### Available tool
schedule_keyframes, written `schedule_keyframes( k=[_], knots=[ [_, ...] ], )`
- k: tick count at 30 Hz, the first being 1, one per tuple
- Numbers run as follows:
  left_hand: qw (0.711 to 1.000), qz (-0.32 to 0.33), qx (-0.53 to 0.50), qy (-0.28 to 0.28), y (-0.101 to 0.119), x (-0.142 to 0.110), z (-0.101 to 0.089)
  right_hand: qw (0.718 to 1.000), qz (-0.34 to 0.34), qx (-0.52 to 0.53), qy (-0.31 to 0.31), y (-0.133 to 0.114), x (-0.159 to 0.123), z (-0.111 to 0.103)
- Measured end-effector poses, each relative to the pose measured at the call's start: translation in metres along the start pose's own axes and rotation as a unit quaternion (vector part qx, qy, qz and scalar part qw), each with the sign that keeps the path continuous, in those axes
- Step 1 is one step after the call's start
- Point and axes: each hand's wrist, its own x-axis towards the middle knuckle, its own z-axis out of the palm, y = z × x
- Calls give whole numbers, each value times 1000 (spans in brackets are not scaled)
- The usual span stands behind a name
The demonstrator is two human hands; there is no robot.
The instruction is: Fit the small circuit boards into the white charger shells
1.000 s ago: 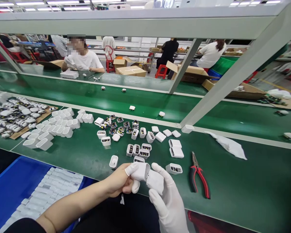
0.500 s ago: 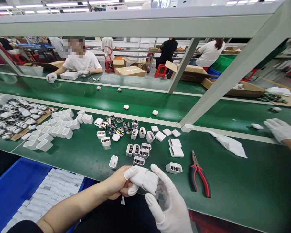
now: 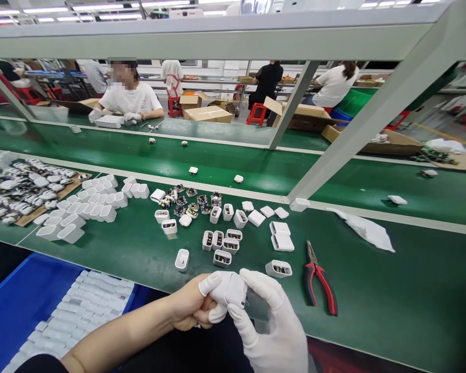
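Observation:
A white plastic charger case [image 3: 230, 289] is held low over the table's near edge, with a line running round it. My left hand [image 3: 202, 303], with white covers on some fingertips, grips its left end. My right hand [image 3: 274, 321], in a white glove, has its thumb and fingers closed on the right end. Just beyond lie an upright charger case with a circuit board inside [image 3: 222, 258] and an empty case [image 3: 182, 260]. Another filled case [image 3: 278, 268] stands to the right, near red-and-black pliers [image 3: 319, 280].
Loose circuit boards [image 3: 192, 209] and rows of white shells [image 3: 95, 204] cover the left. A blue bin [image 3: 15, 290] of white pieces sits below. White pieces [image 3: 238, 178] ride the green belt [image 3: 213, 160]. A slanted metal post [image 3: 353, 119] rises at right. A co-worker [image 3: 130, 98] sits opposite.
My right hand's fingers have closed in on the case, which shifted slightly left. Pieces on the belt moved left. A gloved hand at the right edge has left view.

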Motion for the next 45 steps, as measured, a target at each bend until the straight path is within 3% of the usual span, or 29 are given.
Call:
schedule_keyframes(
  k=[8, 10, 12, 15, 18, 23, 27, 33, 41, 45],
  knots=[
    [999, -20, -12, 32, -8, 5, -7, 999, -23, -35, -8, 8, -2, 10],
    [1000, -21, -19, 13, -8, 6, -9, 1000, -7, -11, -15, 12, -4, 14],
    [999, -25, -22, -26, -7, 6, -11, 996, 37, 71, -25, 16, -6, 17],
    [997, -24, -31, -65, -6, 7, -12, 966, 136, 220, -27, 19, -7, 22],
    [995, -38, -46, -81, -7, 8, -12, 940, 195, 277, -45, 18, -4, 24],
    [988, -98, -68, -95, -13, 9, -7, 944, 184, 253, -102, 4, -2, 21],
    [993, -54, -50, -97, -19, 9, -8, 925, 182, 304, -136, -1, -3, 16],
    [996, 15, -14, -90, -24, 10, -12, 905, 211, 315, -191, 17, 1, 13],
    [993, 50, -27, -99, -31, 10, -14, 888, 164, 400, -154, 8, 5, 24],
    [992, 55, -35, -111, -30, 11, -11, 895, 148, 395, -146, 1, 12, 20]
  ],
)
